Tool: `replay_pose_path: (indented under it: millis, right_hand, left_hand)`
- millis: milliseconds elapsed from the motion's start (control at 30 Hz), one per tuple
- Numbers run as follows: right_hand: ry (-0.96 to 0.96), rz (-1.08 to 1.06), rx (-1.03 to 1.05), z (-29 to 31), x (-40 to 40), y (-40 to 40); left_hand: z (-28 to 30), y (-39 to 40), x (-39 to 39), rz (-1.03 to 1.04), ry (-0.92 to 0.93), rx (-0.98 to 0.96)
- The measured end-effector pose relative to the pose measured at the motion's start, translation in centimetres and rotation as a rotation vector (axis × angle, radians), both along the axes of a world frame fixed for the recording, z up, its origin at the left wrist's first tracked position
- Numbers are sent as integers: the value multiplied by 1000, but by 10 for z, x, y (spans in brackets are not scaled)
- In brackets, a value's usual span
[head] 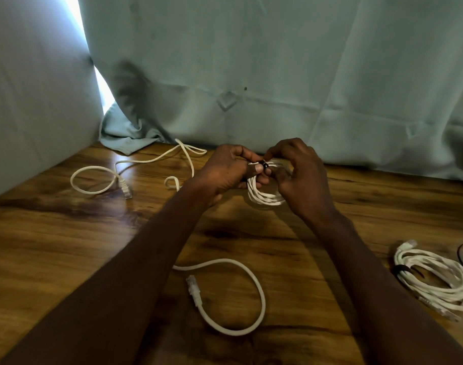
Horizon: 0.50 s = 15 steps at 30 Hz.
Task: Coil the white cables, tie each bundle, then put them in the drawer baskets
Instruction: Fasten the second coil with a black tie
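White cable coil (264, 196) sat up off the wooden table (67, 246), held between both hands just in front of the pale green curtain (251, 61). Left hand (225, 175) curled round the coil's top, thumb pressed by a black tie (264, 164). Right hand (301, 177) pinched that tie from the other side. Loose cable (233, 299) lay nearer than the coil; another (135, 167) trailed left; a tied bundle (435, 280) rested far right. No writing was readable anywhere.

- A wooden table (67, 246) with dark grain filled the foreground.
- Pale green curtains (277, 61) hung behind, reaching its surface.
- Daylight showed through a curtain gap (100, 83) at left.
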State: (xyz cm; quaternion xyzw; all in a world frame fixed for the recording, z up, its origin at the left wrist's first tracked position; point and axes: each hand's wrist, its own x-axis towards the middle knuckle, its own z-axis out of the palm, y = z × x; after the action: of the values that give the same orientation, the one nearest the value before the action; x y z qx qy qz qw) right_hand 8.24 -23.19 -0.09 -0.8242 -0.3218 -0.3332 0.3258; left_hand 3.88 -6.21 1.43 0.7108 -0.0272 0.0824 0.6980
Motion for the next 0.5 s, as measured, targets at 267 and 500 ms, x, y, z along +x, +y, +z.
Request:
replay_pose_path:
  millis: [267,500]
  right_hand:
    - [79,72,172,-6,2,1]
    - [33,62,246,-7,-3,5]
  left_hand:
    - [-3,0,0,-84,55,-28]
    - [-2,4,-1,-103,35,-43]
